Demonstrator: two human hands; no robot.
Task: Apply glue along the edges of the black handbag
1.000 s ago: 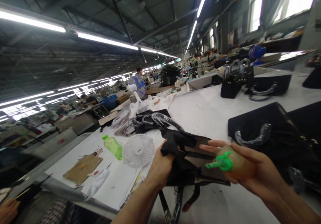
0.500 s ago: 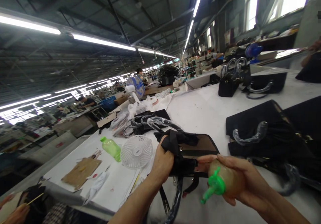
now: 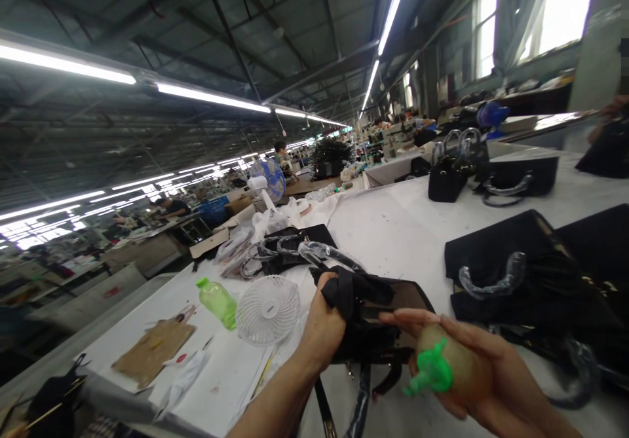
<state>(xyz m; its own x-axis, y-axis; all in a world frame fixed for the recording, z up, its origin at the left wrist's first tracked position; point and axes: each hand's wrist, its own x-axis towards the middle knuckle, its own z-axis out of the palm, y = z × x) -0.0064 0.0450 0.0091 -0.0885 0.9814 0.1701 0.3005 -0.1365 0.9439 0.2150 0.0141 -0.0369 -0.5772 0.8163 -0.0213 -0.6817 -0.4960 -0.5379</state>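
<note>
My left hand is closed on bunched black fabric at the near-left side of a black handbag, whose brownish inner face shows. In my right hand lies a squeeze bottle with yellowish contents and a green nozzle cap, which points down and to the left. The fingertips of that hand reach to the bag's opening. Below the bag hang a plastic-wrapped handle and a strap with metal fittings.
Left of the bag are a small white fan, a green bottle and a brown cardboard piece. More black handbags lie on the white table at right. Another person's hand shows at lower left.
The view has shifted slightly, so most things sit a little lower. Both hands keep their holds, and the squeeze bottle remains beside the bag's opening.
</note>
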